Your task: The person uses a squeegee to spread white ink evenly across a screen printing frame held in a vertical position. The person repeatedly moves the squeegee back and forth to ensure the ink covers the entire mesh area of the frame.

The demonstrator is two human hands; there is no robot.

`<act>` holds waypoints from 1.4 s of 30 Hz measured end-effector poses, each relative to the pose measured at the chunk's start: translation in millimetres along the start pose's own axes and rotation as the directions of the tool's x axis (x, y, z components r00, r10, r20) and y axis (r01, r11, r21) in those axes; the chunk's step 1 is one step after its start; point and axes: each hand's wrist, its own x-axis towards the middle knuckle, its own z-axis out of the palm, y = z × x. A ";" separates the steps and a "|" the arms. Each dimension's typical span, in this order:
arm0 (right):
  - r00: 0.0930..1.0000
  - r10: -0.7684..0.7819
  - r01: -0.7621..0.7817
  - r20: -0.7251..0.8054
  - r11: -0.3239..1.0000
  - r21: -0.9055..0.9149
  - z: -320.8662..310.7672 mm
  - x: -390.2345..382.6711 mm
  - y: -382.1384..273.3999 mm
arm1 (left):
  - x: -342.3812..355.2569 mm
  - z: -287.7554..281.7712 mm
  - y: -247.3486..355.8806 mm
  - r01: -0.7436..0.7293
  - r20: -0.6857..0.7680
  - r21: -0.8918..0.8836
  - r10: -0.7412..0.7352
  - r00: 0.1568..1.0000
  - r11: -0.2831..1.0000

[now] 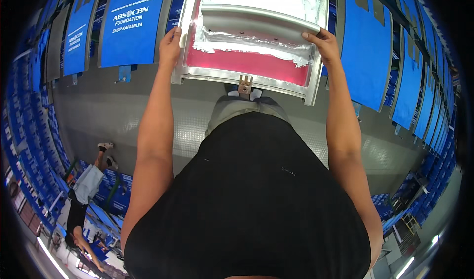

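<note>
A metal-framed printing screen [212,75] lies ahead of me, its red mesh [242,64] partly covered with thick white ink [212,45]. Across the mesh spans a wide metal squeegee [256,22], tilted, with ink along its lower edge. My right hand [324,45] pinches the squeegee's right end, thumb on the near face. At the screen's left rail, my left hand [170,45] is closed round the edge; its fingers are mostly hidden underneath. A small metal bracket [245,85] sits at the middle of the near rail.
Blue printed panels [131,27] stand in a row at left, and plain blue panels [366,46] continue at right. Grey floor [108,111] runs between the rows. Behind at lower left, another person [81,200] stands near more blue racks [29,165].
</note>
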 end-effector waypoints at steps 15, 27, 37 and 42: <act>0.983 -0.133 0.184 0.127 0.736 -0.651 -0.6 -37.6 -31.7 | -121.6 -23.9 172.3 -0.405 0.574 0.100 0.280 0.769 0.909; 0.976 -0.065 0.216 0.210 0.460 -0.861 10.4 -28.5 -43.7 | -283.2 -6.0 295.2 -0.722 0.132 -0.645 0.967 0.218 0.250; 0.958 -0.114 0.285 0.262 0.432 -0.856 3.1 -28.5 -36.1 | -370.4 88.8 305.3 -0.168 -0.032 -0.980 0.745 0.667 0.108; 0.955 -0.146 0.295 0.257 0.421 -0.858 13.2 -54.0 -45.7 | -391.4 99.9 305.7 -0.101 -0.111 -0.993 0.725 0.680 -0.058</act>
